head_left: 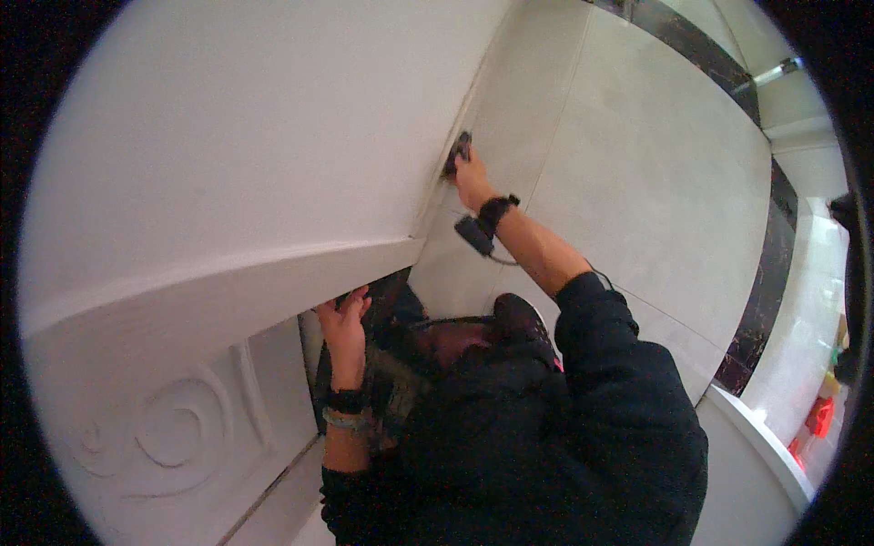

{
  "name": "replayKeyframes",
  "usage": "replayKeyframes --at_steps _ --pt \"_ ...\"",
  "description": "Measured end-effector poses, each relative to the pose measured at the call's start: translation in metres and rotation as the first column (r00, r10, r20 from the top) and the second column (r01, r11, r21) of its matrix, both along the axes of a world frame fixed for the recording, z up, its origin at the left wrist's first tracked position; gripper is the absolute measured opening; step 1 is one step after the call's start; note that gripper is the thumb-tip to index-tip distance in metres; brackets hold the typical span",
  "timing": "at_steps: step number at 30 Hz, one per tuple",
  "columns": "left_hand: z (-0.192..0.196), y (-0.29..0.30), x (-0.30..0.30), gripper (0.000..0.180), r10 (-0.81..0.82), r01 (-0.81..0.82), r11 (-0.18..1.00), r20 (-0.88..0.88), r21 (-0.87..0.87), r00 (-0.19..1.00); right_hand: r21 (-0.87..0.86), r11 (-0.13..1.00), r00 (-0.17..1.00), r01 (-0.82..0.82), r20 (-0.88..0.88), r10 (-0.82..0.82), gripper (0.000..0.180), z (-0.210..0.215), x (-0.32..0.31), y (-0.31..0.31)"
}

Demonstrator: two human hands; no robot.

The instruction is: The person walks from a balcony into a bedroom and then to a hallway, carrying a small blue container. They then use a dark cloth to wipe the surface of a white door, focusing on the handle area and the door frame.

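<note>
My right hand [472, 182] reaches forward, its fingers closed round a small dark object [461, 150] too blurred to name. That object is against the foot of the white wall [273, 118], where it meets the pale tiled floor [646, 146]. Lower on the left, my left hand [344, 323] has its fingers stretched out and apart at the edge of the white door frame [228, 282]. Its fingertips are partly lost against a dark strip there, and nothing shows in its grasp. A black wristband with a small black box [473, 235] and a cable is on my right wrist.
A white door with raised scrolls [182, 423] stands at lower left. My dark shoe [523, 318] is on the floor below my right arm. A dark stone border [760, 282] bends round the floor on the right, near a white panel [751, 455] and a red thing [819, 419].
</note>
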State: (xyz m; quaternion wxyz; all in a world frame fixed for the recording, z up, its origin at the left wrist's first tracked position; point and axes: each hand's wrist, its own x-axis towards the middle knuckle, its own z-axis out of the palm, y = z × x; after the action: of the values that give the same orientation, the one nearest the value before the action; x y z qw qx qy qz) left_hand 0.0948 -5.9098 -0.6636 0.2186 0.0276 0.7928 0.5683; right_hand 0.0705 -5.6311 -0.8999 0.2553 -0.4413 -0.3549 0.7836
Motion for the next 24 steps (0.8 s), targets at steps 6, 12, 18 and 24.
replayKeyframes --at_steps 6,12,18,24 --pt "0.011 -0.009 -0.008 0.05 -0.135 0.129 0.986 -0.053 -0.11 0.989 -0.214 0.965 0.989 -0.149 -0.022 0.148 0.037 0.04 0.051 -0.149" --pt "0.027 0.001 -0.003 0.043 -0.069 0.07 0.998 -0.092 0.006 0.993 0.701 0.701 0.991 -0.132 0.09 0.097 0.046 0.12 0.072 -0.187" --pt "0.043 -0.003 -0.017 0.032 -0.209 0.171 0.977 -0.452 -0.124 0.867 0.953 0.255 0.792 0.162 -0.28 0.543 0.053 0.274 0.064 -0.162" --pt "0.063 -0.004 -0.026 0.034 -0.08 0.12 0.992 -0.578 0.031 0.812 0.934 0.153 0.832 0.324 -0.358 0.423 0.057 0.341 0.026 -0.151"
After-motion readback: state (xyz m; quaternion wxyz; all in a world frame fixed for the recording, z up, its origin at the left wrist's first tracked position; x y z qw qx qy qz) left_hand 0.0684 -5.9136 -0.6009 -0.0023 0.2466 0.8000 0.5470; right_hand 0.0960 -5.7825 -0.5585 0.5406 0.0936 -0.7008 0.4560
